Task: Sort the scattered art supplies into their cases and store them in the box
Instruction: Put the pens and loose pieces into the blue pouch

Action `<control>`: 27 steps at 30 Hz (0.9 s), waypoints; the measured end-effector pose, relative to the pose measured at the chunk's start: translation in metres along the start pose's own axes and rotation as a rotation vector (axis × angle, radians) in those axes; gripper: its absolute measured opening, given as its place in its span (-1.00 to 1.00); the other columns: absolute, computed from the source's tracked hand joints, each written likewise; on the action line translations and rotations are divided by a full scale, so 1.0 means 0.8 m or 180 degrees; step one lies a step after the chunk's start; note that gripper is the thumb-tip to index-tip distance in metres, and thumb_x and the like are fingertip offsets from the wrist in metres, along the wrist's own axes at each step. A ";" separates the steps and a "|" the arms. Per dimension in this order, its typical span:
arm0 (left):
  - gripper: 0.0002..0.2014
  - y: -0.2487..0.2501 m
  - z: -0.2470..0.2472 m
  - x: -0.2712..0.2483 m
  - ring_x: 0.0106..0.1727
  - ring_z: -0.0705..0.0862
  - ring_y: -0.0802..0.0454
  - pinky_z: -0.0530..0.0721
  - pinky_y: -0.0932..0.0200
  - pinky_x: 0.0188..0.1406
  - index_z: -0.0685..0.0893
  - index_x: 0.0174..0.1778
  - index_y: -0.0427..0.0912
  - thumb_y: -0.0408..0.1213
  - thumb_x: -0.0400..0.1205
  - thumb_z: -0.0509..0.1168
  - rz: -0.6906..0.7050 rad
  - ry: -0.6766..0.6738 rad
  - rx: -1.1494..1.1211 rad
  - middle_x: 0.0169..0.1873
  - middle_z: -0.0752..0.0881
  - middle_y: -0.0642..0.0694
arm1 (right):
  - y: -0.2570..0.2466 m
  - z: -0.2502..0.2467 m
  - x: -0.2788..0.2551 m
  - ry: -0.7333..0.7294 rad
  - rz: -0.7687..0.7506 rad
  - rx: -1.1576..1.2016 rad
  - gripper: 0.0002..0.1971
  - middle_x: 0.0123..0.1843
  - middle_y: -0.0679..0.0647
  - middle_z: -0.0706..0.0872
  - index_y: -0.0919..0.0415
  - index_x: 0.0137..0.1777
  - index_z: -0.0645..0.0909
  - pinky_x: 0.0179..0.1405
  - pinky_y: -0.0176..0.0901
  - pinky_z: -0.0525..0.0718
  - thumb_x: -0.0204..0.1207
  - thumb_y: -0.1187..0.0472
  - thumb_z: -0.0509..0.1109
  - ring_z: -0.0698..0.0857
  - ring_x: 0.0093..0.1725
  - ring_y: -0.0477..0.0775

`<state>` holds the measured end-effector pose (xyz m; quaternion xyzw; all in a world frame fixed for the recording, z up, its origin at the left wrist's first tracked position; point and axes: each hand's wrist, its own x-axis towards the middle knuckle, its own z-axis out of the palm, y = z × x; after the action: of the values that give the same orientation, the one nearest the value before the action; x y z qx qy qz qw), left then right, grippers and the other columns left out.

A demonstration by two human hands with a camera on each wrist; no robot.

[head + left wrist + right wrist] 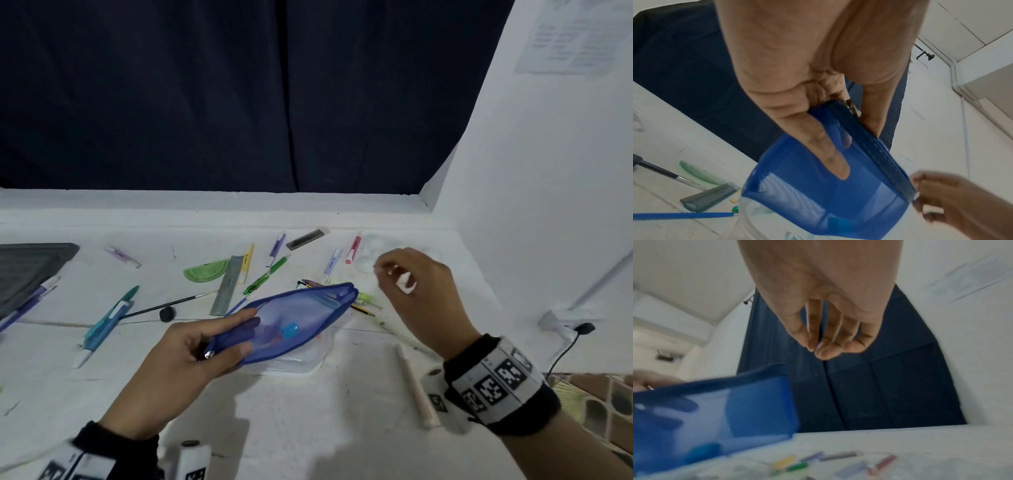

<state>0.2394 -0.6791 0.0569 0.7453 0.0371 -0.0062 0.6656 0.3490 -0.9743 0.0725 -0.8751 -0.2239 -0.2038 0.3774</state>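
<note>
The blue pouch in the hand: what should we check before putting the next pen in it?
1. Left hand grips the blue pouch at its zipper end: ok.
2. Pouch mouth open enough for a pen: cannot tell.
3. Right hand free, holding nothing: ok.
4. Pens still to sort, like the green pen on the table: ok.
5. Pouch held up off the table: ok.
6. Room left inside the pouch: cannot tell.

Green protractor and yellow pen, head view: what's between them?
The grey steel ruler lies between the green protractor and the yellow pen, seen in the head view.
</note>
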 end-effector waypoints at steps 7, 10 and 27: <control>-0.59 0.004 0.005 0.010 0.19 0.78 0.09 0.78 0.24 0.03 0.78 0.26 -0.10 -0.50 0.51 0.43 0.0018 -0.0038 -0.0018 0.12 0.84 -0.01 | 0.096 0.009 -0.032 -0.2145 0.1277 -0.1580 -0.79 -0.03 -0.07 0.56 -0.02 0.07 0.59 0.03 -0.10 0.61 0.60 -0.12 0.36 0.58 -0.02 0.03; -0.58 0.003 0.009 0.010 0.15 0.78 0.15 0.76 0.29 0.04 0.76 0.28 -0.12 -0.53 0.52 0.43 0.0032 -0.0075 0.0070 0.10 0.84 -0.01 | 0.106 0.016 -0.042 -0.2326 0.1388 -0.1744 -0.83 0.00 -0.01 0.57 -0.02 0.03 0.51 0.01 -0.08 0.60 0.65 -0.08 0.30 0.59 0.02 0.09; -0.61 0.000 -0.003 0.012 0.06 0.79 0.19 0.77 0.30 -0.08 0.77 0.25 -0.07 -0.50 0.55 0.44 -0.0202 -0.0010 0.0142 0.05 0.86 0.02 | -0.010 0.031 -0.018 -0.0545 -0.0528 -0.0491 -0.92 0.02 -0.06 0.58 0.07 0.12 0.53 -0.14 0.00 0.54 0.75 0.19 0.21 0.60 -0.14 0.09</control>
<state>0.2490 -0.6764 0.0567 0.7584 0.0595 -0.0293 0.6484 0.3377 -0.9541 0.0540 -0.8942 -0.3106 -0.1755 0.2704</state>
